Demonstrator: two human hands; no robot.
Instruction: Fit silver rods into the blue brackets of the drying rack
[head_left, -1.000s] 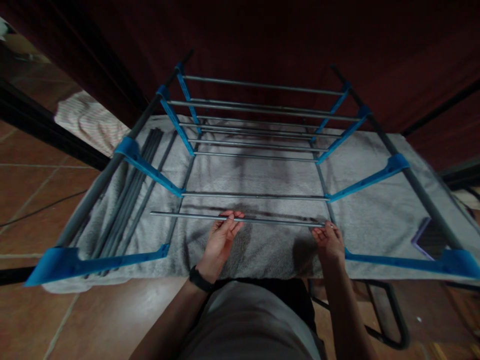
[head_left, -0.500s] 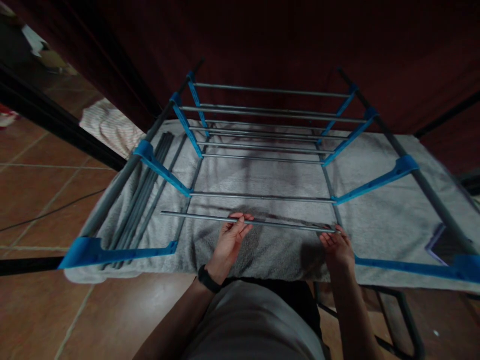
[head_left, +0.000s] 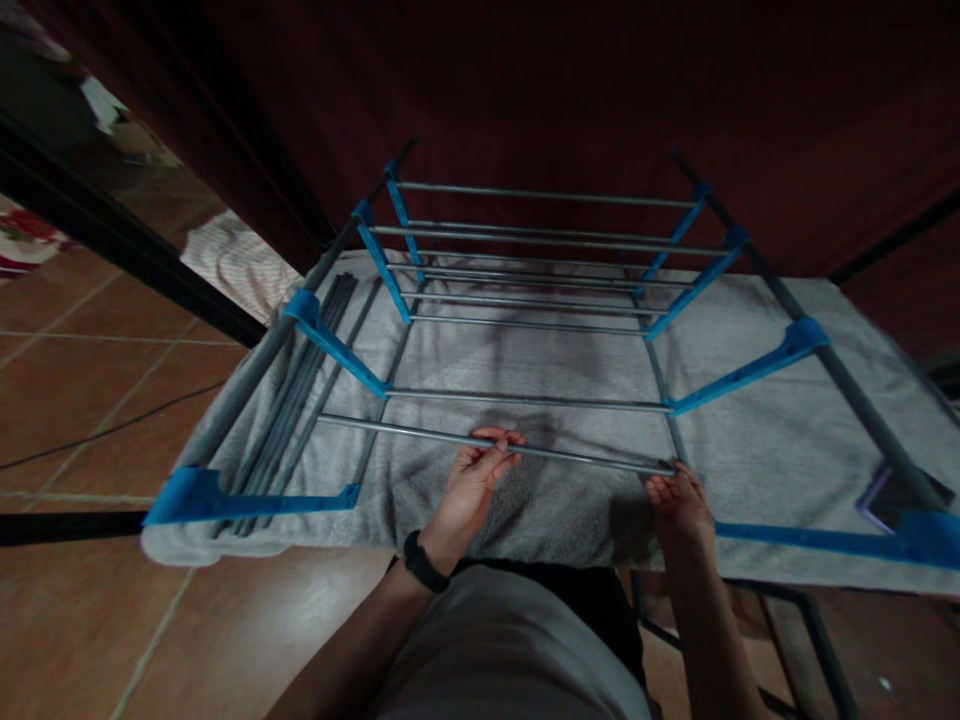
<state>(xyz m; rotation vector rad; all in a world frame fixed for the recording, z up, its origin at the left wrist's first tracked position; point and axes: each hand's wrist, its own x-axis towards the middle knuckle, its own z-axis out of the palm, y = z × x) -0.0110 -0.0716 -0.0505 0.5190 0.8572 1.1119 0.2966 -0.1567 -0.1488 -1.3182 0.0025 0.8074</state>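
A thin grey metal rod (head_left: 420, 432) lies across both my hands, above the front of the towel. My left hand (head_left: 484, 470) pinches it near its middle between thumb and fingers. At its right end, my right hand (head_left: 679, 495) grips the tip. Around and beyond the rod stands a rack frame (head_left: 247, 395) of grey tubes with blue plastic brackets (head_left: 345, 355). Several crossbars (head_left: 525, 400) join the left and right brackets farther back. The front left bracket (head_left: 255, 505) and front right bracket (head_left: 832, 540) have no bar between them.
A grey towel (head_left: 765, 430) covers the surface under the frame. Several loose grey tubes (head_left: 296, 400) lie on its left side. A dark purple-edged object (head_left: 889, 500) rests at the right. Behind hangs a dark red curtain (head_left: 540, 90); a black post (head_left: 135, 220) slants at the left.
Both hands still hold the rod. It has shifted slightly, its right end now tilted a little lower. The whole view has moved slightly.
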